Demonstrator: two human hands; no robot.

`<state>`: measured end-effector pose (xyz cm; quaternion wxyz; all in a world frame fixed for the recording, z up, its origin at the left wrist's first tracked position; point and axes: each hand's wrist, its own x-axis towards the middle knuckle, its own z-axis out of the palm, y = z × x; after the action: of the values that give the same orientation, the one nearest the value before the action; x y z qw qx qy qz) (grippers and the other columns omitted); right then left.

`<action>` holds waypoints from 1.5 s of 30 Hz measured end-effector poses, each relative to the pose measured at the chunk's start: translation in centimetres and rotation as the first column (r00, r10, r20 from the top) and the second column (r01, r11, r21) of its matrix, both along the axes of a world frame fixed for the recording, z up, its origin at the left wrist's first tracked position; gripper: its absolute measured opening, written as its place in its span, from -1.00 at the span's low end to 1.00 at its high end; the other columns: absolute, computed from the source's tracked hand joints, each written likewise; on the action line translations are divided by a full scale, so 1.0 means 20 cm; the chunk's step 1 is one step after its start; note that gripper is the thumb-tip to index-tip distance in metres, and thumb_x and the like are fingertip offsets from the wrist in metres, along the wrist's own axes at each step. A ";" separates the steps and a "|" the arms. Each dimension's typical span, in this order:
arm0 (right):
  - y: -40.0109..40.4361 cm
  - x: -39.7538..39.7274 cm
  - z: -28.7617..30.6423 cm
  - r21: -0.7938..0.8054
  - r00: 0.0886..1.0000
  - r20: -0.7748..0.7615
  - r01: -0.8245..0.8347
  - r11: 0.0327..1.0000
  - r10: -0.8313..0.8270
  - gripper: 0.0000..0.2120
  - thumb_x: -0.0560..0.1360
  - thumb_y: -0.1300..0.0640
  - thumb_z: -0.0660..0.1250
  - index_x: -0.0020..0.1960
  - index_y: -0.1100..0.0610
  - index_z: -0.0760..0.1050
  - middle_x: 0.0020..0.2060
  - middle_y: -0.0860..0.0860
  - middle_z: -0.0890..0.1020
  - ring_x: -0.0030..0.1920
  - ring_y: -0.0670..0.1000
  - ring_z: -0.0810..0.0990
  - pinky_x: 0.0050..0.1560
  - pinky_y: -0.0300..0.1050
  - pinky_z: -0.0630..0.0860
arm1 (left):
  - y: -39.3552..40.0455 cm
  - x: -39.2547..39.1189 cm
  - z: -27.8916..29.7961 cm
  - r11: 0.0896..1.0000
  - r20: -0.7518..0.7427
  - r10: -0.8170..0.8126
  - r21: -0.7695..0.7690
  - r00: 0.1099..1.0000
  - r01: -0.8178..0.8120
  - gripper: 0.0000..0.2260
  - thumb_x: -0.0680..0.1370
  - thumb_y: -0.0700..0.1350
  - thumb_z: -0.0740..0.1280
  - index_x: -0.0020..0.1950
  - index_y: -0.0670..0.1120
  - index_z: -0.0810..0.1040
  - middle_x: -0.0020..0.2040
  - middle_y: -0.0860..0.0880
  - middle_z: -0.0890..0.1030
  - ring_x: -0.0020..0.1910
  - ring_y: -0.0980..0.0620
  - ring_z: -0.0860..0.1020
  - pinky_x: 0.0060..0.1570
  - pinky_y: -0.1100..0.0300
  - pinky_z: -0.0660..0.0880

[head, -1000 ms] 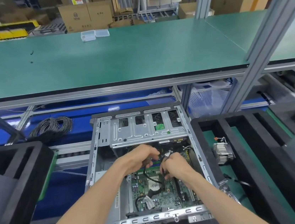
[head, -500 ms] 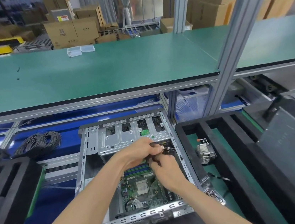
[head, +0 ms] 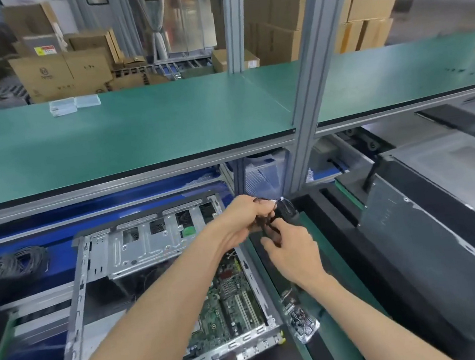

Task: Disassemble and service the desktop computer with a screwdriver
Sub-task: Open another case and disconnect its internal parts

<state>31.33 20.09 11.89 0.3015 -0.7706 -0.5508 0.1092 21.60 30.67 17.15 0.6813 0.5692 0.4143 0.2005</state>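
Both hands meet above the right rim of the open case [head: 164, 278], over the near-left corner of the black tray [head: 344, 256] beside it. The left hand [head: 240, 221] curls its fingers round a black cable [head: 269, 226], whose bundled end with a white tie sticks out past the fingertips; the right hand [head: 294, 252], just below, pinches the same cable from underneath, thumb up. Both forearms reach in from the bottom edge, the left one crossing over the case. The case lies flat with its side off: a green motherboard [head: 231, 306] shows in the near half, a metal drive cage [head: 148, 244] fills the far half. The tray's green floor holds a small shiny part [head: 303, 321] near the case's front corner; a dark panel [head: 435, 245] leans in the tray's right side. Left of the case a coil of black wire [head: 10, 264] lies on blue. A green shelf [head: 134, 132] overhangs the far edge, with an upright post [head: 308, 105] just behind the hands; two clear boxes [head: 74, 104] sit on it.
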 end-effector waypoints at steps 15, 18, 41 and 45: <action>-0.16 0.33 -0.08 -0.262 0.917 0.306 0.339 0.904 -0.255 -0.79 0.52 0.01 0.20 0.04 0.11 0.50 0.03 0.02 0.54 0.07 0.14 0.54 -0.15 -0.03 0.33 | -0.02 0.10 -0.19 0.900 -0.450 -0.064 0.360 0.891 0.247 -0.69 0.57 0.08 0.39 0.30 0.05 0.58 0.22 0.06 0.60 0.14 0.10 0.54 0.14 0.20 0.42; -0.11 0.24 -0.07 -0.208 0.934 0.297 0.268 0.941 -0.201 -0.80 0.54 0.01 0.20 0.06 0.07 0.50 0.02 -0.01 0.54 0.04 0.10 0.55 -0.18 -0.05 0.35 | 0.00 0.02 -0.19 0.898 -0.416 -0.041 0.383 0.909 0.216 -0.76 0.58 0.03 0.40 0.23 0.04 0.61 0.14 0.06 0.63 0.09 0.11 0.57 0.05 0.26 0.43; 0.26 -0.39 -0.16 -0.135 0.915 0.326 -0.203 0.970 0.237 -0.57 0.45 0.20 0.40 0.30 0.12 0.41 0.28 0.05 0.41 0.26 0.11 0.37 0.14 -0.01 0.43 | 0.00 -0.74 -0.46 0.815 -0.520 0.201 0.559 0.830 0.152 -0.84 0.59 -0.09 0.37 0.10 -0.04 0.73 -0.15 0.02 0.73 -0.42 0.33 0.50 -0.22 0.41 0.43; 0.23 -0.46 -0.17 -0.189 0.735 0.554 -0.347 0.919 0.391 -0.73 0.41 0.17 0.37 0.10 0.14 0.49 0.03 0.07 0.52 0.06 0.15 0.48 0.05 0.04 0.39 | -0.02 -0.72 -0.54 0.770 -0.562 0.161 0.585 0.811 0.253 -0.78 0.62 -0.14 0.29 0.19 -0.02 0.68 -0.04 -0.03 0.73 -0.34 0.25 0.54 -0.23 0.43 0.36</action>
<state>22.12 24.69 8.41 0.0626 -0.6523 -0.7534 -0.0539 7.24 30.33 6.35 0.2920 0.8086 0.4948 0.1265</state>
